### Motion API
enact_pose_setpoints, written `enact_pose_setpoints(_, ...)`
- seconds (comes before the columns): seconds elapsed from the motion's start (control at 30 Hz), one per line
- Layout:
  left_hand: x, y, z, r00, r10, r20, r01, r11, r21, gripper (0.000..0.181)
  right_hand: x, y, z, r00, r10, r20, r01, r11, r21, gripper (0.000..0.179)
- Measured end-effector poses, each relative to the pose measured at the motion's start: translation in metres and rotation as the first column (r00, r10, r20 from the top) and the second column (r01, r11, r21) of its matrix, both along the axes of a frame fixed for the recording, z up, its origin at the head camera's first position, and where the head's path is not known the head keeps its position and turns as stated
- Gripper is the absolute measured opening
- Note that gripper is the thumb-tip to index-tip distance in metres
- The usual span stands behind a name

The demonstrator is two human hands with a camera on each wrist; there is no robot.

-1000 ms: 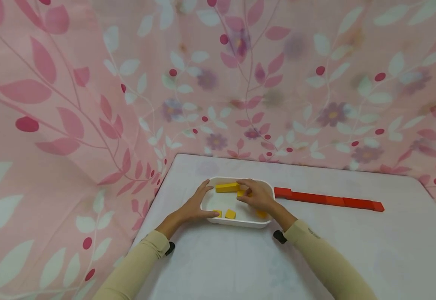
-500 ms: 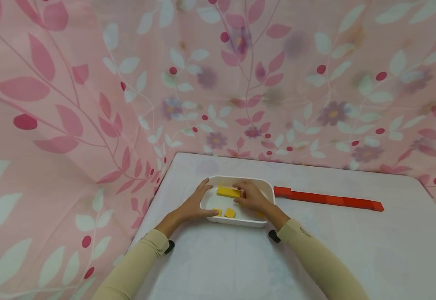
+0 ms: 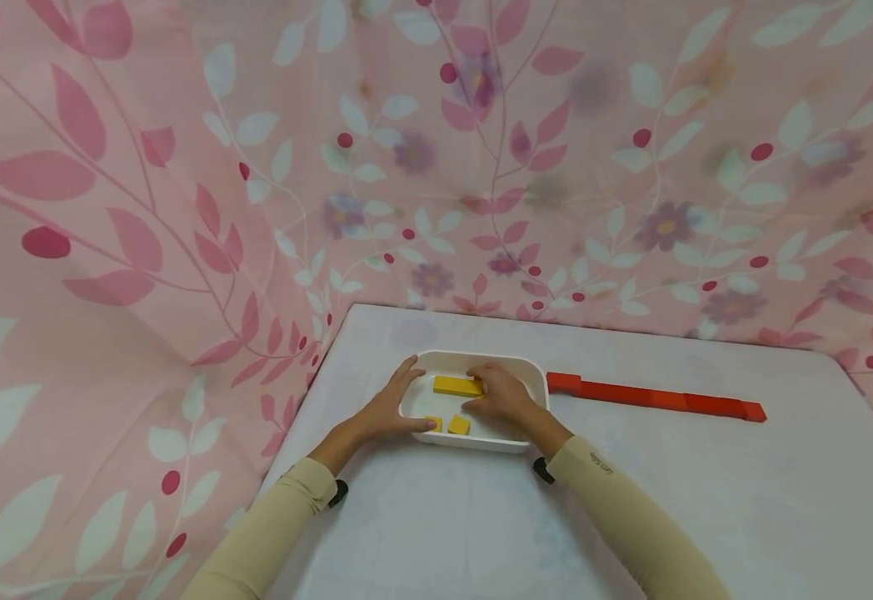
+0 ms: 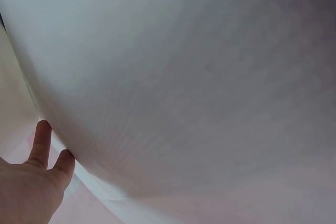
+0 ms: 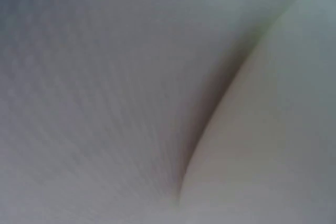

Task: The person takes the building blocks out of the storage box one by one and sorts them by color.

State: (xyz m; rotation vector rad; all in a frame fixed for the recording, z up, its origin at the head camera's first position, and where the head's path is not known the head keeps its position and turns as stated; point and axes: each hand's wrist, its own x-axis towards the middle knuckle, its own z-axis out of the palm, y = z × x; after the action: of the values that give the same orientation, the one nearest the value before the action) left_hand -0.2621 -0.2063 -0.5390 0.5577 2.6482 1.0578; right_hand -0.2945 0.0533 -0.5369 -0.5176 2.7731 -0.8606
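Note:
A white tray (image 3: 474,444) sits on the table in the head view. My left hand (image 3: 387,410) grips its left end, thumb over the near rim and fingers at the far side. Inside the tray, my right hand (image 3: 507,396) has thumb and fingers curled at the right end of a long yellow block (image 3: 455,386). A bit of yellow shows between them, mostly hidden. Near the front wall lie a yellow cube (image 3: 459,426) and another small yellow block (image 3: 434,423) by the left thumb. The left wrist view shows two fingertips of the left hand (image 4: 37,182) touching a pale surface.
Right of the tray, several red blocks (image 3: 631,395) lie end to end in a row on the white-covered table (image 3: 436,517). Pink floral cloth (image 3: 511,167) hangs behind the table and on the left. Only blurred pale surfaces show in the right wrist view.
My right hand has shifted slightly left and nearer in the tray. The long yellow block has come nearer and straightened. A yellow piece at the tray's near right is now hidden. The left hand stays.

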Motion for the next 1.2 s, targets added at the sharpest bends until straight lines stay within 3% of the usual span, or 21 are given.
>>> enact_pose_setpoints(0.17, 0.0008, -0.0006, 0.0016, 1.0, -0.001, -0.01, 0.002, 1.0, 0.008, 0.103, -0.001, -0.0042, -0.0025, 1.0, -0.024, -0.002, 0.024, 0.999, 0.048, 0.061)
enact_pose_setpoints(0.47, 0.0012, 0.0002, -0.0006, 1.0, 0.002, 0.002, -0.002, 1.0, 0.016, 0.1, -0.001, -0.0066, -0.0044, 0.998, 0.022, -0.06, -0.014, 0.992, 0.129, 0.041)
enact_pose_setpoints(0.8, 0.0034, 0.0002, -0.0006, 1.0, 0.007, -0.012, -0.006, 1.0, 0.02, 0.1, 0.004, -0.0048, -0.0025, 1.0, -0.003, -0.019, 0.002, 0.997, -0.071, 0.035)
enact_pose_setpoints(0.97, 0.0038, -0.0005, -0.0005, 1.0, 0.008, -0.006, -0.008, 1.0, 0.024, 0.101, 0.0032, -0.0044, -0.003, 0.998, 0.052, -0.042, -0.059, 0.981, -0.184, 0.03)
enact_pose_setpoints(1.2, 0.0013, -0.0005, 0.002, 1.0, -0.003, -0.005, 0.004, 1.0, 0.018, 0.104, 0.0038, -0.0029, 0.0009, 0.997, 0.058, -0.059, -0.069, 0.976, -0.205, 0.03)
